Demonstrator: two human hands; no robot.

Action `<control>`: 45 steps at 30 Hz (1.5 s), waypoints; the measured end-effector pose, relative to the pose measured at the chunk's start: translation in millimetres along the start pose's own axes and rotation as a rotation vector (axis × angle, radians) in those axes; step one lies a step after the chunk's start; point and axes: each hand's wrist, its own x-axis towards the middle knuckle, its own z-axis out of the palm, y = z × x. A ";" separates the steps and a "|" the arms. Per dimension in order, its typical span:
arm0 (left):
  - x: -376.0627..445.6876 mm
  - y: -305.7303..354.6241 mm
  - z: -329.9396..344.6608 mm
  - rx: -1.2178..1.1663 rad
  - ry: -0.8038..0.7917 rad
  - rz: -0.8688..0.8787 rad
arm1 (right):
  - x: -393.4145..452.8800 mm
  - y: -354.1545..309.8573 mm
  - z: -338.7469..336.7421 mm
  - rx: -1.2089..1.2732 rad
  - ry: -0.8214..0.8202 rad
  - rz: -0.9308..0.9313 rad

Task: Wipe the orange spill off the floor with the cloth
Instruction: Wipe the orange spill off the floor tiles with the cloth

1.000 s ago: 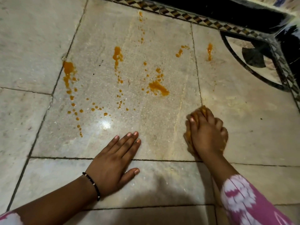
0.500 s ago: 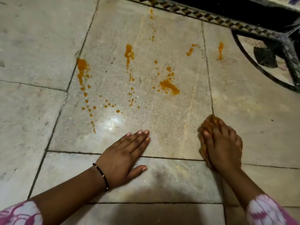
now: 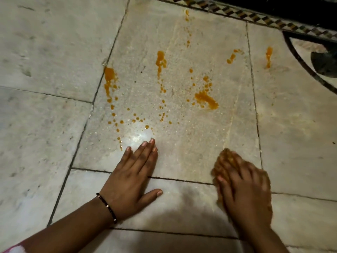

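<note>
Orange spill covers the pale stone floor tile (image 3: 182, 143) in blots and drops: a thick blot (image 3: 206, 100) right of centre, a streak (image 3: 160, 60) above it, and a drip trail (image 3: 109, 75) along the left grout line. My right hand (image 3: 244, 190) lies over a bunched, orange-stained cloth (image 3: 225, 157) and holds it down on the floor at the lower right, blurred by motion. The cloth sits below the spill, apart from the blots. My left hand (image 3: 131, 176) rests flat on the floor, fingers straight, its tips just under the lowest drops.
A patterned mosaic border (image 3: 255, 17) and a dark band run along the top right. A black curved inlay (image 3: 300, 59) crosses the right-hand tile, where one more orange streak (image 3: 269, 56) lies. A bright light glare (image 3: 140, 137) sits by my left fingertips.
My right hand has dragged the cloth toward me, over the grout line. My left hand has stayed flat in the same spot. The spill blots look unchanged.
</note>
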 end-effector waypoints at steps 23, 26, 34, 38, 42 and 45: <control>-81.3 -69.3 -12.0 -0.137 0.189 -0.601 | 123.9 -130.5 -11.5 0.046 0.016 -0.484; -80.2 -69.9 -9.1 -0.094 0.148 -0.629 | 78.4 -79.2 -14.3 -0.015 -0.035 -0.360; -77.6 -70.5 -7.9 -0.035 0.083 -0.651 | 47.6 -204.8 0.2 0.081 -0.004 -0.767; -77.9 -72.2 -7.7 -0.050 0.095 -0.651 | 136.2 -217.8 -4.7 0.108 -0.020 -0.711; -78.7 -71.8 -8.2 -0.056 0.093 -0.650 | 148.6 -140.0 -12.9 0.093 0.029 -0.441; -77.3 -71.5 -7.7 -0.048 0.092 -0.646 | 94.7 -83.6 -16.0 0.023 0.011 -0.338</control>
